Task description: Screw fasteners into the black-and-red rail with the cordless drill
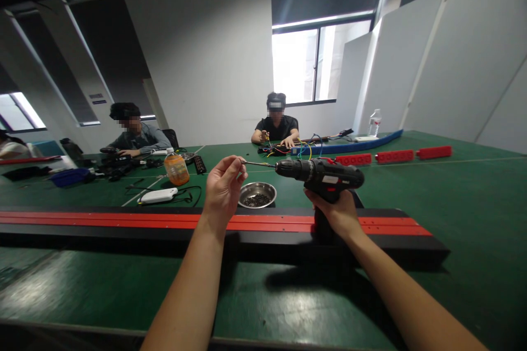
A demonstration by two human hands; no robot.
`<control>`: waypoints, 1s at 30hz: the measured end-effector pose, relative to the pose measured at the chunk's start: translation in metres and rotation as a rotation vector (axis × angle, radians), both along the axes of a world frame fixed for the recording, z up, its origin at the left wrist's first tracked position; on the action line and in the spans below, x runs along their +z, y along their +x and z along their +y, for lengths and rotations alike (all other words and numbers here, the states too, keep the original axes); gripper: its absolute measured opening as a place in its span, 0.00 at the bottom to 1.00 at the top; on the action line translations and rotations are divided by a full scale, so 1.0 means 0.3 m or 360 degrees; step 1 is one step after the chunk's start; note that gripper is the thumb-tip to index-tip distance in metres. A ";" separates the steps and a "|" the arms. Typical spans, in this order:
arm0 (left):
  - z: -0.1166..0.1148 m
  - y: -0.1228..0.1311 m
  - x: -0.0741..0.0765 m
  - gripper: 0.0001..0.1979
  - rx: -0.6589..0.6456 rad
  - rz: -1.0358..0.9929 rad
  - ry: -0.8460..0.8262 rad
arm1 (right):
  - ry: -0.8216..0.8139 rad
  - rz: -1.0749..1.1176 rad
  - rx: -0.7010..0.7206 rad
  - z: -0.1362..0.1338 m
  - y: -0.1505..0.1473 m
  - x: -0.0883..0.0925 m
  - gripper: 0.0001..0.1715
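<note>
My right hand [337, 213] is wrapped round the grip of a black cordless drill [329, 176], held level above the bench with its chuck pointing left. A long thin driver bit [260, 164] runs out of the chuck. At the bit's tip, my left hand [225, 181] is closed in a pinch; whatever lies between thumb and finger is too small to make out. Beneath both hands lies a long black bar with a red strip [263, 223], with small holes along the strip. Just behind the bar stands a metal bowl [258, 186] holding small dark pieces, likely screws.
An orange-filled bottle [177, 169], a white power bank-like box [158, 196] and cables stand at left on the green table [473, 203]. Red blocks [394, 157] and a blue bar [349, 148] lie at right. Two people [276, 123] sit across, one handling wires.
</note>
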State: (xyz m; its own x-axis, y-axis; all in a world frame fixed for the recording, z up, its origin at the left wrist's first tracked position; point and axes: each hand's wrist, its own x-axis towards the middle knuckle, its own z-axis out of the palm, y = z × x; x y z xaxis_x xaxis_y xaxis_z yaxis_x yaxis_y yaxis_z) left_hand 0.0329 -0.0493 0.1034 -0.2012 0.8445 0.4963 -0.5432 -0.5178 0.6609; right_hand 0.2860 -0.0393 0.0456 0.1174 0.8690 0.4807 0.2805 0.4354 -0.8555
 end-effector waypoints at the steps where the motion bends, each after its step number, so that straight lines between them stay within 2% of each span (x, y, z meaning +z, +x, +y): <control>1: -0.001 0.000 0.001 0.12 0.0001 -0.0002 0.0004 | -0.0002 0.0000 -0.0004 -0.001 0.000 0.001 0.20; 15: 0.009 0.001 0.001 0.12 0.0065 0.0055 0.0082 | 0.0009 0.0036 -0.0008 -0.009 -0.007 0.009 0.21; 30: 0.033 0.000 -0.015 0.12 0.0189 0.0080 0.0033 | -0.0028 0.0056 -0.0092 0.003 -0.006 -0.011 0.24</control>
